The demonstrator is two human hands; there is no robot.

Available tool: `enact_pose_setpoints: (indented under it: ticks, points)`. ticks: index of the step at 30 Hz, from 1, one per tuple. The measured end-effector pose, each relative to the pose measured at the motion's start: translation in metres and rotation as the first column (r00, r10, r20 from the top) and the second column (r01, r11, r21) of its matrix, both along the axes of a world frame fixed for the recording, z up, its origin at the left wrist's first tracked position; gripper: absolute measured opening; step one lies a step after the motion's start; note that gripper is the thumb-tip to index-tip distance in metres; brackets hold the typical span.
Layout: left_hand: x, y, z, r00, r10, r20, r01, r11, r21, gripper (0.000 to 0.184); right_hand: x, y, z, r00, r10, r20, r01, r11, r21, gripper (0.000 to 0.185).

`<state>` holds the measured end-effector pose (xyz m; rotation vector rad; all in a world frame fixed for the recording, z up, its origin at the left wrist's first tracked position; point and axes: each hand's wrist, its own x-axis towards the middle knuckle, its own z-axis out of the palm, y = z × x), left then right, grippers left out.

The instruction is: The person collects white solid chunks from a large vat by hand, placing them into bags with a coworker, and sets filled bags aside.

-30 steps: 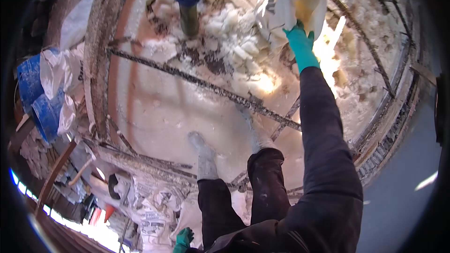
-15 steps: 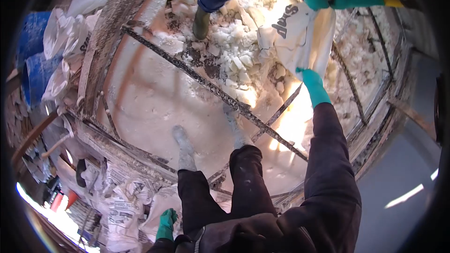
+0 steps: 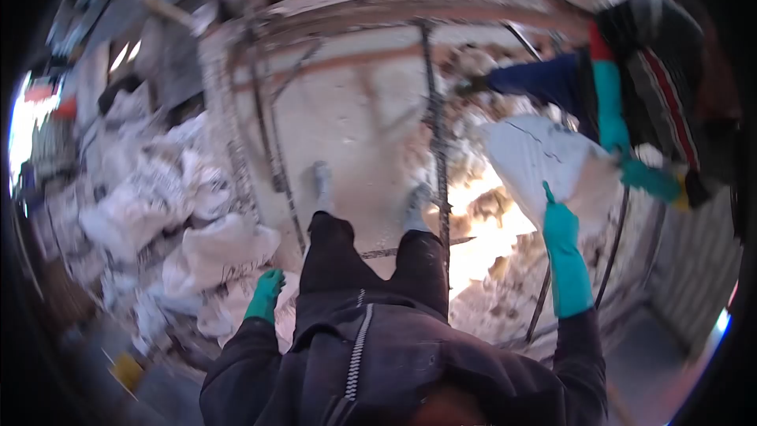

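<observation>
My right hand (image 3: pixel 558 221), in a green glove, is at the lower edge of a white sack (image 3: pixel 536 150), with one finger sticking up against it; whether the other fingers grip the sack is blurred. The sack hangs over broken whitish lumps (image 3: pixel 493 213). A co-worker's green gloves (image 3: pixel 619 146) are at the sack's far right side. Beside my left hip, my left hand (image 3: pixel 269 285), also in a green glove, has its fingers curled together, and nothing shows in them.
A co-worker in a dark striped top (image 3: pixel 666 71) bends at the upper right. Dark crusted bars (image 3: pixel 435 126) cross the pale floor (image 3: pixel 355 110) under my boots. White sacks (image 3: pixel 225 252) lie heaped at the left. A thick ledge (image 3: pixel 394 0) runs along the top.
The view has swung round, so the co-worker and sack now appear at the right. The co-worker's body has come further into view. My left hand has risen in the picture.
</observation>
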<state>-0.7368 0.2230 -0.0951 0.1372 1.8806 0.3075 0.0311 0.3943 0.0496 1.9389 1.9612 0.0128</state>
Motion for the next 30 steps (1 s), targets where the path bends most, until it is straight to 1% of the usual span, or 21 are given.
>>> enact_pose_setpoints:
  ticks: [2,3,4,6,7,8,10,12,14,15,17,19,20,22,23,24,25,26,27,28,30]
  points:
    - [-0.021,-0.019,-0.002,0.998,0.055,0.01,-0.055,0.998,-0.011,0.017,-0.045,0.039,0.032,0.995,0.086,-0.05,-0.085,0.996,0.032,0.066]
    - [-0.037,-0.033,-0.022,0.997,0.077,0.012,-0.077,0.997,-0.022,0.019,-0.082,0.066,0.063,0.996,0.077,-0.046,-0.079,0.996,-0.033,0.068]
    - [-0.049,-0.057,-0.042,0.996,0.087,0.021,-0.087,0.996,-0.008,0.021,-0.117,0.063,0.094,0.998,0.058,-0.032,-0.06,0.996,-0.072,0.071]
    - [-0.068,-0.072,-0.051,0.987,0.156,0.025,-0.156,0.988,0.014,0.022,-0.192,0.085,0.141,0.977,-0.046,-0.208,0.03,0.996,-0.082,0.067]
    - [-0.075,-0.072,-0.052,0.982,0.189,0.015,-0.189,0.982,0.024,0.023,-0.218,0.1,0.153,0.948,-0.1,-0.303,0.074,0.993,-0.097,0.065]
    - [-0.077,-0.065,-0.047,0.962,0.273,0.028,-0.273,0.962,-0.003,0.023,-0.238,0.124,0.154,0.941,-0.181,-0.286,0.143,0.978,-0.149,0.062]
    - [-0.088,-0.056,-0.04,0.944,0.323,0.065,-0.324,0.946,0.002,0.023,-0.274,0.155,0.15,0.906,-0.353,-0.233,0.297,0.923,-0.243,0.058]
    - [-0.093,-0.04,-0.039,0.924,0.368,0.101,-0.376,0.924,0.073,0.024,-0.298,0.176,0.117,0.884,-0.316,-0.345,0.243,0.94,-0.239,0.057]
    - [-0.098,-0.021,-0.033,0.906,0.403,0.126,-0.421,0.888,0.186,0.027,-0.312,0.19,0.042,0.922,-0.064,-0.383,0.029,0.995,-0.095,0.047]
    - [-0.098,-0.003,-0.019,0.902,0.404,0.15,-0.43,0.871,0.237,0.028,-0.317,0.195,-0.004,0.928,0.171,-0.33,-0.165,0.985,0.046,0.04]
    - [-0.096,0.036,0.02,0.896,0.401,0.19,-0.443,0.829,0.341,0.03,-0.361,0.217,-0.065,0.93,0.23,-0.287,-0.228,0.973,0.041,0.057]
    - [-0.1,0.053,0.038,0.919,0.36,0.16,-0.394,0.824,0.407,0.033,-0.396,0.241,-0.133,0.933,0.218,-0.285,-0.206,0.976,0.073,0.057]
    - [-0.105,0.059,0.045,0.933,0.33,0.144,-0.359,0.825,0.435,0.034,-0.401,0.255,-0.21,0.931,0.132,-0.34,-0.129,0.991,0.032,0.058]
    - [-0.109,0.069,0.054,0.943,0.319,0.098,-0.331,0.851,0.409,0.036,-0.425,0.291,-0.281,0.928,0.024,-0.372,-0.041,0.998,-0.038,0.056]
    - [-0.112,0.069,0.053,0.947,0.31,0.081,-0.316,0.863,0.393,0.037,-0.452,0.307,-0.288,0.935,0.006,-0.355,-0.03,0.998,-0.063,0.053]
    - [-0.12,0.059,0.031,0.947,0.297,0.118,-0.319,0.86,0.397,0.037,-0.474,0.331,-0.305,0.904,-0.06,-0.424,0.072,0.997,0.01,0.032]
    - [-0.121,0.066,0.026,0.952,0.287,0.109,-0.307,0.879,0.364,0.037,-0.489,0.353,-0.321,0.862,-0.128,-0.49,0.183,0.981,0.066,0.032]
    - [-0.118,0.084,0.027,0.955,0.271,0.123,-0.297,0.883,0.363,0.04,-0.493,0.378,-0.336,0.88,-0.015,-0.474,0.08,0.99,0.118,0.03]
    - [-0.111,0.108,0.027,0.955,0.258,0.147,-0.294,0.886,0.358,0.042,-0.491,0.382,-0.335,0.889,0.038,-0.455,0.024,0.991,0.131,0.033]
    - [-0.108,0.127,0.013,0.95,0.22,0.22,-0.287,0.891,0.351,0.045,-0.489,0.385,-0.333,0.895,0.092,-0.436,-0.031,0.989,0.145,0.037]
    - [-0.095,0.186,-0.02,0.919,0.133,0.371,-0.283,0.879,0.384,0.05,-0.505,0.382,-0.301,0.901,0.099,-0.422,-0.048,0.99,0.131,0.032]
